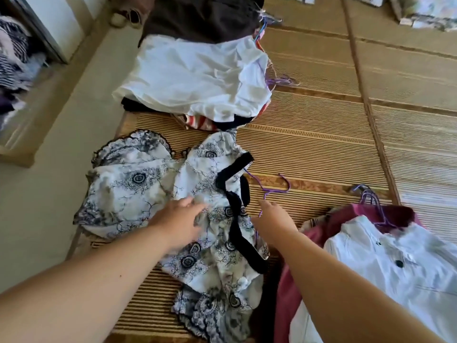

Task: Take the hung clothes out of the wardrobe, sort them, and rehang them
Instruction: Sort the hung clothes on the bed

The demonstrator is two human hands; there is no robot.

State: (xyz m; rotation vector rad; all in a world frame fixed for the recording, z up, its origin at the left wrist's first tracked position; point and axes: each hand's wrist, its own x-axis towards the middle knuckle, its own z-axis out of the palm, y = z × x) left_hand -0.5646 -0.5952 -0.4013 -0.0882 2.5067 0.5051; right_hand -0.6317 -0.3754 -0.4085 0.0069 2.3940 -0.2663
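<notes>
A white dress with a black-and-grey print and black trim [138, 186] lies crumpled on a woven straw mat [321, 144]. A purple wire hanger [269, 189] sticks out of its neckline to the right. My left hand [178, 219] rests on the dress's middle with its fingers spread and straight. Beside the black trim, my right hand [272, 219] reaches toward the hanger with fingers extended; whether it touches the hanger is unclear. A white buttoned shirt [395, 263] on a purple hanger lies over a magenta garment [321, 233] at the right.
A pile with a white garment [197, 75] on top, over a dark brown one [197, 18] and a striped one, sits at the mat's far side. An open wardrobe [14, 58] with folded clothes is at the left. Bare floor runs along the left.
</notes>
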